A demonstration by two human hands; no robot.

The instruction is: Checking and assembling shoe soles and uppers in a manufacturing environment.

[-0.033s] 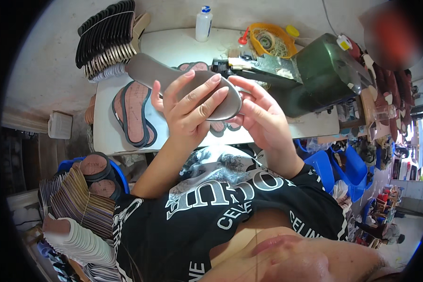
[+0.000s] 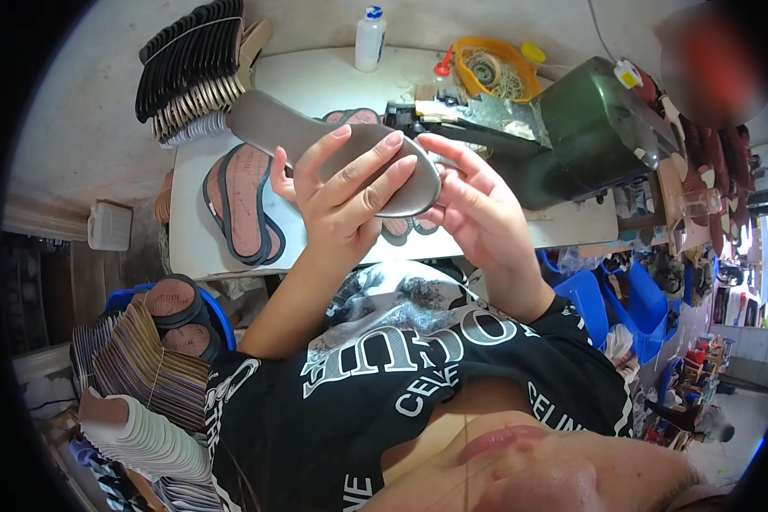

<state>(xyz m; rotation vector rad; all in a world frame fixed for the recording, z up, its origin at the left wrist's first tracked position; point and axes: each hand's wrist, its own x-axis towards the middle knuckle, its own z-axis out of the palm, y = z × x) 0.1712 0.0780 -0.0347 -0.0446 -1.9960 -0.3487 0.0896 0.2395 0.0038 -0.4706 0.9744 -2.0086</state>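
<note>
A smooth grey-brown shoe sole [image 2: 273,119] is held up above the white table, its narrow end toward the far left. My left hand [image 2: 341,192] grips it, with the fingers laid across the upper face and the thumb hidden. At the rounded wide end, my right hand [image 2: 482,200] pinches the edge between its fingertips; part of that grip is hidden behind the sole. Pink insoles with dark rims [image 2: 246,205] lie overlapped on the table, left of my left hand. More pink insoles [image 2: 397,227] show partly beneath my hands.
A green machine [image 2: 589,128] stands on the table's right. Behind are an orange basket [image 2: 520,92], a red-tipped bottle [image 2: 441,72] and a white bottle [image 2: 369,47]. Bundled black soles [image 2: 192,64] stand back left. Insole stacks [image 2: 145,363] and a blue bin [image 2: 220,307] sit lower left; blue bins [image 2: 644,299] right.
</note>
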